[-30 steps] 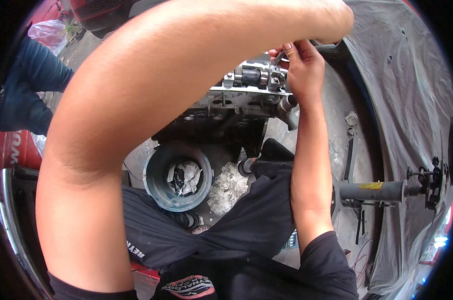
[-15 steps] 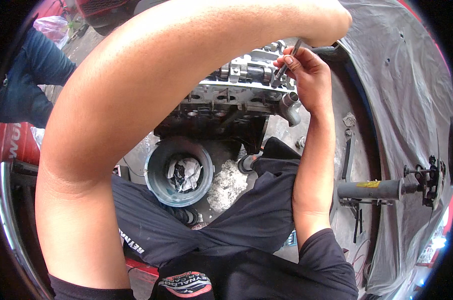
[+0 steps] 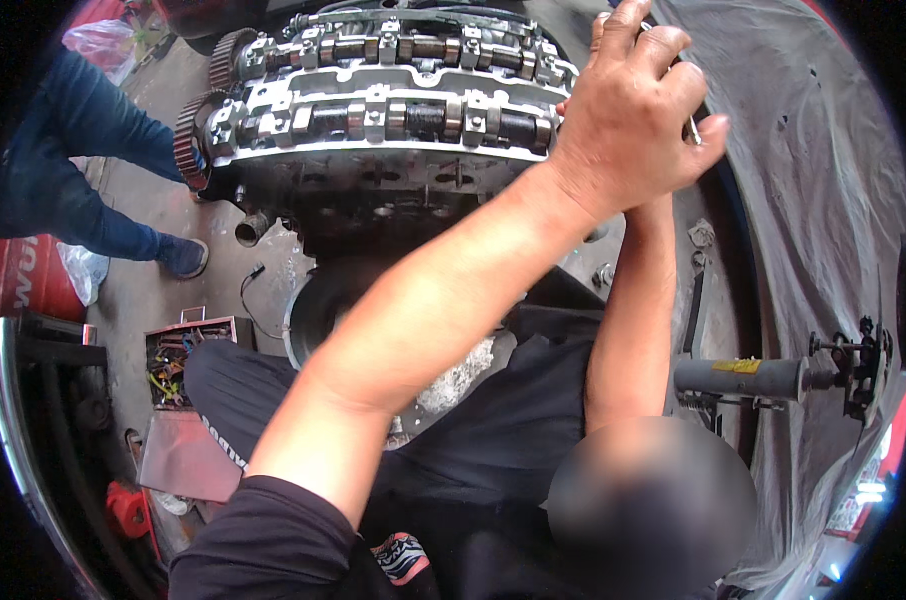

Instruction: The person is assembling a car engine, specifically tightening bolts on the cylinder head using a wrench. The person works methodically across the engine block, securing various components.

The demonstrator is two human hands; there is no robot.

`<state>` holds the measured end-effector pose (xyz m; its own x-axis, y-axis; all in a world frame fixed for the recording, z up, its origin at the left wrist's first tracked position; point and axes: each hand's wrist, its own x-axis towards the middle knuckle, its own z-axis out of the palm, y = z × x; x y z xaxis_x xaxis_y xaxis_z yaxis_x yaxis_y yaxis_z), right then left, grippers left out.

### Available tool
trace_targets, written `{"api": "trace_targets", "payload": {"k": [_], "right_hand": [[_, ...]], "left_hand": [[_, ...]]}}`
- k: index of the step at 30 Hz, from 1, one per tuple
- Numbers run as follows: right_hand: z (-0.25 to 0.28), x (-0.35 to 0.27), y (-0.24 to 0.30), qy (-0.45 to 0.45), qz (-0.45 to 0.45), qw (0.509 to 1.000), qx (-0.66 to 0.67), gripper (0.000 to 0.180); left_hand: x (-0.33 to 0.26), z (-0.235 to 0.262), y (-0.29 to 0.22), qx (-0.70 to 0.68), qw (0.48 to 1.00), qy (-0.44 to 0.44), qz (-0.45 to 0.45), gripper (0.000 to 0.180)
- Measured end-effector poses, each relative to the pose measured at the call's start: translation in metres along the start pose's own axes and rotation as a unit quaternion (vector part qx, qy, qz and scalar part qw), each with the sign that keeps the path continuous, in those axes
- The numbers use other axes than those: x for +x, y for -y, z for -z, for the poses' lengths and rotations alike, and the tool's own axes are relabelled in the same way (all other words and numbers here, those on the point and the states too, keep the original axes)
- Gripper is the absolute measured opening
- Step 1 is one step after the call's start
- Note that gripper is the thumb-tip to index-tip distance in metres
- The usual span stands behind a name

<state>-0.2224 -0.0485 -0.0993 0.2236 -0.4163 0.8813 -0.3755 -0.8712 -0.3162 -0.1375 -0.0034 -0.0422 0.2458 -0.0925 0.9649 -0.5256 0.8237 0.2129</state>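
Note:
My left hand is raised over the right end of an engine's cylinder head. Its fingers curl around a slim metal tool; only a bit of shiny metal shows beside the thumb. Behind it, my right forearm reaches up to the same end of the engine. The right hand is almost wholly hidden by the left, with only a fingertip peeking out, so its grip does not show. Two camshafts run across the head under bearing caps, and toothed pulleys sit at their left ends.
Between my legs stands a bucket, partly covered by my left arm, near a whitish heap. An open metal toolbox lies to the left, near another person's jeans-clad leg. At right are a grey cylindrical jack and a hanging plastic sheet.
My left arm has swung down and right, uncovering the camshafts and toolbox. The left hand now covers the right hand, which held a metal tool in plain view before. The bucket is now mostly hidden.

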Motion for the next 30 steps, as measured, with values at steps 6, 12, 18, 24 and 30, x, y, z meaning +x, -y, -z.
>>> {"api": "trace_targets", "payload": {"k": [6,12,18,24,30], "right_hand": [[0.011,0.004,0.033,0.058,-0.299,0.939,0.162,0.025],[0.006,-0.005,0.008,0.006,-0.227,0.913,0.34,0.034],[0.003,0.0,0.014,0.033,-0.095,0.995,-0.023,0.036],[0.002,-0.003,0.026,0.07,-0.23,0.971,0.011,0.02],[0.0,0.005,0.032,0.076,-0.307,0.943,0.104,0.02]], "left_hand": [[-0.003,0.008,0.016,-0.16,0.929,-0.069,0.326,0.04],[-0.01,0.012,-0.001,0.007,0.999,-0.037,0.016,0.037],[0.0,0.003,0.012,0.125,0.991,0.042,0.015,0.04],[0.018,0.011,0.033,-0.459,0.74,0.046,0.49,0.046],[0.032,0.009,0.077,-0.573,0.561,0.019,0.597,0.044]]}}
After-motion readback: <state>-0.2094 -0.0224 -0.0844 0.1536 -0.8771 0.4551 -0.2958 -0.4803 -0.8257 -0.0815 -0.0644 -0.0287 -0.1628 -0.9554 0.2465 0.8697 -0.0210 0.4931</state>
